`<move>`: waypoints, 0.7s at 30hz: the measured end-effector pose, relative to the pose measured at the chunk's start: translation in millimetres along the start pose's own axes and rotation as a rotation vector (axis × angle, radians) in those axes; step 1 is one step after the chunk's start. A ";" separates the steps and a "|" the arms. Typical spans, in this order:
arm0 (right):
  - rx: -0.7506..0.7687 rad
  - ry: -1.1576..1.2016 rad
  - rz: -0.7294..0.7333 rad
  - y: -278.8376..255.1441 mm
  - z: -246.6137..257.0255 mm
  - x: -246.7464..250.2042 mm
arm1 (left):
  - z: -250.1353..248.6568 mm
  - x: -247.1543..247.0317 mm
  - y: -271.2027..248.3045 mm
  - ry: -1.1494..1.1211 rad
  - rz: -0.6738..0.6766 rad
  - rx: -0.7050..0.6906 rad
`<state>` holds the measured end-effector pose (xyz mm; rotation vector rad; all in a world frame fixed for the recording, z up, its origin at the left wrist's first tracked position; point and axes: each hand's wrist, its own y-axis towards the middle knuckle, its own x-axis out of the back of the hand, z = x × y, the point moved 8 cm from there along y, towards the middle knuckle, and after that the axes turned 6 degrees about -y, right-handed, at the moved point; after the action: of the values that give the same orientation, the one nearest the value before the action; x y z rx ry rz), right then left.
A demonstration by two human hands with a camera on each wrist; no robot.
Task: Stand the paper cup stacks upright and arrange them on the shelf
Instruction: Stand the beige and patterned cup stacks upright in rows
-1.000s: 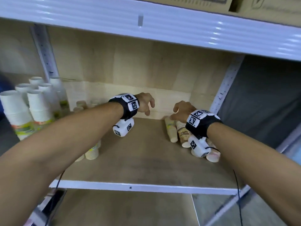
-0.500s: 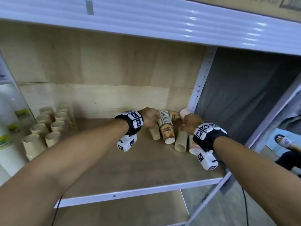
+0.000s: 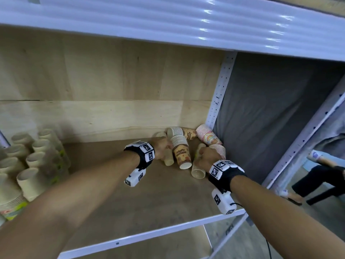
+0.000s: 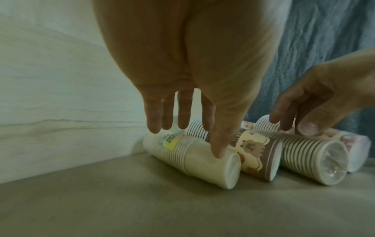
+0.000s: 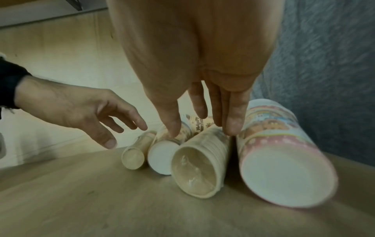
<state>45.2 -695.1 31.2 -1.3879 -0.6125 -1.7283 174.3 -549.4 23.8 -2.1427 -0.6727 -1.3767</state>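
Several paper cup stacks lie on their sides in the back right corner of the shelf board [image 3: 149, 202]. My left hand [image 3: 165, 146] hovers with relaxed fingers over a plain cream stack [image 4: 190, 154], holding nothing. Beside it lies a brown printed stack [image 3: 182, 156]. My right hand [image 5: 202, 128] straddles a film-wrapped cream stack [image 5: 201, 163], thumb on its left side and fingers on its right, pinching it where it lies. A pink rainbow stack [image 5: 280, 160] lies right of that one. Another brown stack [image 3: 183, 132] and another pink stack [image 3: 209, 137] rest against the back wall.
Upright cream cup stacks [image 3: 33, 159] fill the shelf's left end. A perforated white post [image 3: 218, 98] and grey cloth [image 3: 270, 109] bound the right side. The upper shelf [image 3: 168, 19] hangs low overhead. A person's legs [image 3: 321, 180] show beyond the rack, right.
My view has swung right and both hands have travelled right and deeper, from mid-shelf to the fallen stacks. The right hand has come down onto the wrapped cream stack.
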 end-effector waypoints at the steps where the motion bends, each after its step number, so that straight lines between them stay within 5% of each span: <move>1: -0.009 -0.006 -0.007 1.6 0.2 -2.4 | 2.7 -1.4 2.3 0.015 -0.003 -0.002; 21: -0.176 0.066 0.038 30.9 -17.3 -18.2 | 11.1 -8.0 37.2 0.210 0.051 -0.154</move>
<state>62.3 -720.2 5.5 -1.4463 -0.4032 -1.8244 202.8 -571.3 7.0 -2.0754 -0.4408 -1.6432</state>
